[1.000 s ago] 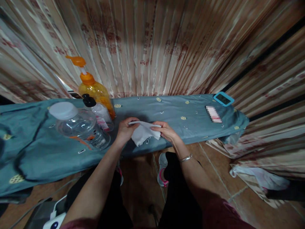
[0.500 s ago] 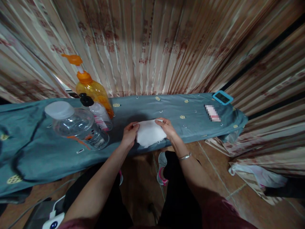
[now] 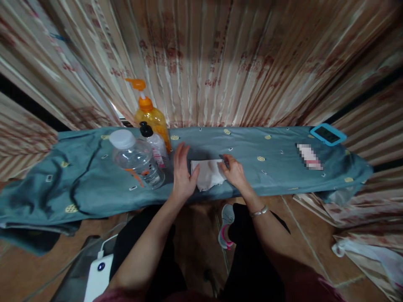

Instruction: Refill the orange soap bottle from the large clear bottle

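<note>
A small white sheet [image 3: 208, 174] with a ragged lower edge lies on the cloth-covered table; whether it is tissue or fabric I cannot tell. My left hand [image 3: 184, 174] is open at its left side, fingers stretched away and the thumb against the sheet's edge. At the upper right corner is my right hand [image 3: 233, 171], its fingers bent and loosely apart, the thumb at the sheet's edge. Left of my left hand stand a large clear bottle with a white cap [image 3: 138, 161], a small black-topped pump bottle [image 3: 156, 147] and an orange pump bottle [image 3: 154, 119].
A teal patterned cloth [image 3: 252, 176] covers the narrow table. On its right lie a blue-framed digital display [image 3: 328, 134] and a blurred-out pink and white item [image 3: 310, 157]. Pleated curtains [image 3: 201, 63] hang behind. A white power bank with a cable [image 3: 99, 274] is low at left.
My left hand has let go of the sheet and spread its fingers. My right hand's grip on the corner has loosened. The sheet now lies on the table; the view has shifted left.
</note>
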{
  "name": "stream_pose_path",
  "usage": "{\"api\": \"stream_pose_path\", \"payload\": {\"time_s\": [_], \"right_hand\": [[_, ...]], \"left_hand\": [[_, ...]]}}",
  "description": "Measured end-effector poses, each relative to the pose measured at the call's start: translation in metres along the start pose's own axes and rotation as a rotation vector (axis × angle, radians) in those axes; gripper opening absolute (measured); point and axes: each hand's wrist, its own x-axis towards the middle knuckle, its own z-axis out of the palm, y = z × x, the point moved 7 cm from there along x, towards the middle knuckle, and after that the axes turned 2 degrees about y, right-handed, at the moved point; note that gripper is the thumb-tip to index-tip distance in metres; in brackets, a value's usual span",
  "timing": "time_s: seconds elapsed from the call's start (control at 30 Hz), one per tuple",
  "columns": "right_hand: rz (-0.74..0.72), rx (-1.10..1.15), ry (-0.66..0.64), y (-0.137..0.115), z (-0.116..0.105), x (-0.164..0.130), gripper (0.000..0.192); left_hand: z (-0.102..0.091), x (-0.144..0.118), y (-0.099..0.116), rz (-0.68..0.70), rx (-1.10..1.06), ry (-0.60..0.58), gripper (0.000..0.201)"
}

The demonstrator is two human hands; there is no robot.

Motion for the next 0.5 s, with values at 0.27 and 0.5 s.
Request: {"api": "stream_pose_path", "payload": {"time_s": [0.27, 0.5], "right_hand": [[-0.077, -0.022, 0.001, -0.011, 0.008, -0.006, 0.04], [-0.095, -0.039, -0.029, -0.016, 0.014, -0.01, 0.04]], "left_hand": [[-0.107, 0.025, 0.087, 0.222, 0.239, 0.376, 0.092], [-0.122, 0.009, 0.001, -0.189, 0.234, 0.453, 0.124]]}}
